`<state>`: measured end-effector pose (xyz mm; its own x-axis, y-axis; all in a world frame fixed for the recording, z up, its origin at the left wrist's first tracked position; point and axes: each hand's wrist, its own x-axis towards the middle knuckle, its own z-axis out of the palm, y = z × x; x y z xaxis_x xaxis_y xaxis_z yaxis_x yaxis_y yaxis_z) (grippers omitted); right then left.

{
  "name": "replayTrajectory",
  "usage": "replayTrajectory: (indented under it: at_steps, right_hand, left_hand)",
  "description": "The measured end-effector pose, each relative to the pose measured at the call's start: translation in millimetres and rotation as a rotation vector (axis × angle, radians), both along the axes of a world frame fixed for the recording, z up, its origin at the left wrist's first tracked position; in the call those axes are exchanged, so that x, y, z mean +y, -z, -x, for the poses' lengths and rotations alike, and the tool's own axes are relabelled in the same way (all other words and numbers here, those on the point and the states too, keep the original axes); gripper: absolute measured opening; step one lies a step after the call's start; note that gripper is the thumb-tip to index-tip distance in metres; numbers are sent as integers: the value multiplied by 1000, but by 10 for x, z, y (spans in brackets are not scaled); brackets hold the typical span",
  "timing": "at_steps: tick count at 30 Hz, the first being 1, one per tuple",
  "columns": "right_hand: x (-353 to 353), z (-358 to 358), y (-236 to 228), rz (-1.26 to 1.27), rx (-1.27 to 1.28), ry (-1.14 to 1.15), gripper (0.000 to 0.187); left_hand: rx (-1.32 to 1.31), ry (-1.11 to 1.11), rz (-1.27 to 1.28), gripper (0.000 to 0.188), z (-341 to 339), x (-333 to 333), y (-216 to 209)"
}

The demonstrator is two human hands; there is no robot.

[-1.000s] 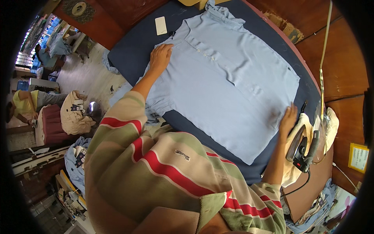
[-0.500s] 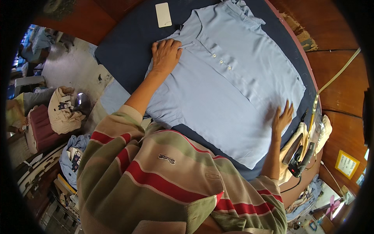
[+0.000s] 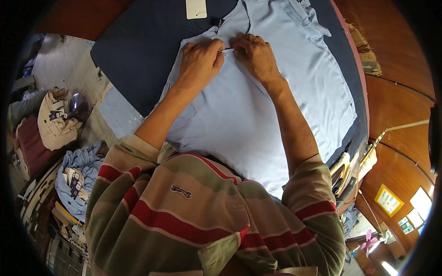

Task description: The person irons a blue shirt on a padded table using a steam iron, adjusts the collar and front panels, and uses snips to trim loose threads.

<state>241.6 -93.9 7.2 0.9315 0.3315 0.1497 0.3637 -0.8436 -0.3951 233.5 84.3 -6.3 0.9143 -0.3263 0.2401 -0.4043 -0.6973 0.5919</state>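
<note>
A light-blue shirt (image 3: 221,124) lies spread on a dark navy padded board (image 3: 133,55), its collar end away from me. My left hand (image 3: 201,62) is closed, pinching the cloth just below the neck opening. Close beside it, my right hand (image 3: 258,57) is closed on the same shirt, near the front opening. A short fold of cloth is drawn between the two hands. The front buttons cannot be seen here; my right hand and forearm cover that area. A white card tag (image 3: 196,8) lies on the board beyond the neck.
Brown wooden panelling (image 3: 400,106) stands at the right. A hose (image 3: 400,128) leads down toward a partly hidden iron (image 3: 347,191) by the board's right edge. On the left are a beige cloth bundle (image 3: 57,119) and a heap of blue garments (image 3: 80,177).
My right hand has moved from the shirt's lower right up to the neck area and closed on the cloth. My left hand, flatter before, now pinches it. The view has shifted slightly.
</note>
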Motion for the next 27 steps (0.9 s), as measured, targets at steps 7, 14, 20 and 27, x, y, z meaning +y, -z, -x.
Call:
replayTrajectory:
  at_steps: [7,14,20,27]
  right_hand:
    - [61,361,100,93,-177,-18,29]
    - [2,580,71,181,-162,-86,36]
    - [39,606,84,153,-163,-54,37]
    - [30,709,90,212,-156,-32,45]
  left_hand:
    - [-66,-86,3,11,-28,-70,74]
    - [39,-113,-44,13,-31,-95,8]
    - [-277,206,-235,32,-47,-22,142]
    - [-172,223,-351,37,-63,-23,47]
